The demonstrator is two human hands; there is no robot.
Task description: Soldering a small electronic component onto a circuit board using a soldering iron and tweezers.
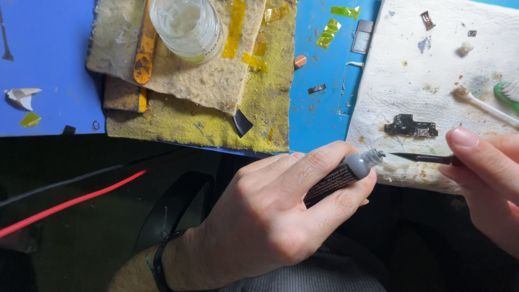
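The left hand [270, 216] lies nearest the camera, closed around a small grey tube [346, 174] with a dark label. Thumb and forefinger pinch the tube body; its clear threaded nozzle [374, 157] points right and slightly up, uncapped as far as the view shows. A dark band sits on the left wrist [159, 262].

The right hand [486, 184] enters from the right edge, fingers closed in a narrow pinch on a thin black pointed tool [424, 158]. The tool tip lies just beside the nozzle mouth, almost touching it. Whether any paste is on the tip cannot be told.

Judged step: material is being drawn from the tube onto the tool tip. The next move likely calls for a light squeeze of the tube, a steady tip at the nozzle, and a small pick-up only.

Beyond the hands, a stained white paper towel [432, 70] covers the right side of the blue mat [48, 65]. On the towel lies a small black circuit board [410, 127], near the tool but apart from it. A cotton swab [481, 103] and a green-handled brush [508, 93] lie further right.

To the left, a red wire [70, 203] and a black wire [59, 185] cross the dark foreground. Farther off, a yellow fibrous pad [216, 113] carries strips of yellow tape [235, 27] and a clear glass jar [186, 26].
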